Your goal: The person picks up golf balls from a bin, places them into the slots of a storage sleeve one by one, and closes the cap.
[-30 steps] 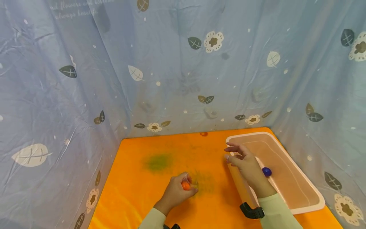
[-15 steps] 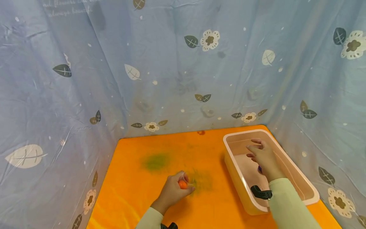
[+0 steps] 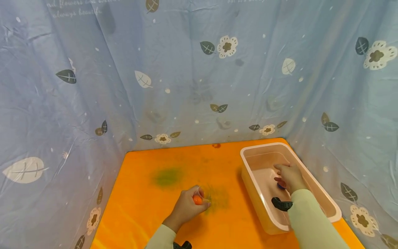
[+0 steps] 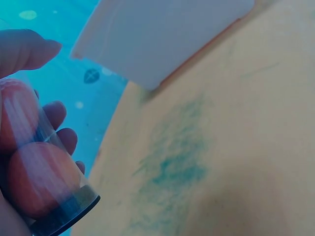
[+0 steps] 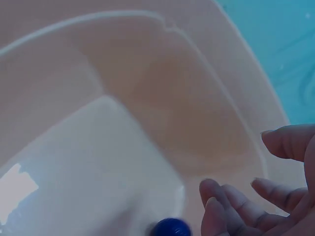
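Printed lettering (image 3: pixel 76 13) on the blue curtain (image 3: pixel 183 76) reads partly "flowers and" and "always beautifu", the rest unclear. Right of it, a green smudge (image 3: pixel 168 177) marks the orange desk (image 3: pixel 199 162). Midway between the desk's side edges, the left hand (image 3: pixel 186 204) grips a clear tube (image 4: pixel 69 211) with two orange balls (image 4: pixel 42 177) inside; that part looks done. Along the desk's right edge stands a pink tub (image 3: pixel 256 190). Inside, the right hand (image 3: pixel 290 176) is loosely spread beside a blue ball (image 5: pixel 171 228), contact unclear; this ball, not yet gripped, seems what is left
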